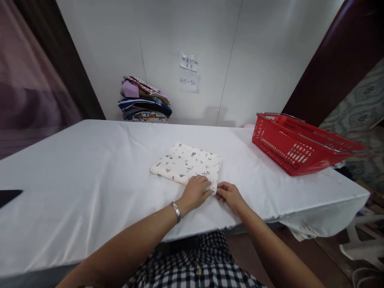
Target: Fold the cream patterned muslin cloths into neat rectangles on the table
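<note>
white cloth (186, 163), both hands (196, 191) pinching near edge.

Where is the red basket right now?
In the head view the red basket sits on the right end of the white table, to the right of the folded patterned cloth and apart from both hands.

1. The lower paper note (189, 83) taped to the white wall (255, 60) carries handwritten numbers — "45-50".
2. The upper paper note (189, 62), just above it on the same wall, bears handwritten characters — too small and blurred to read.
</note>
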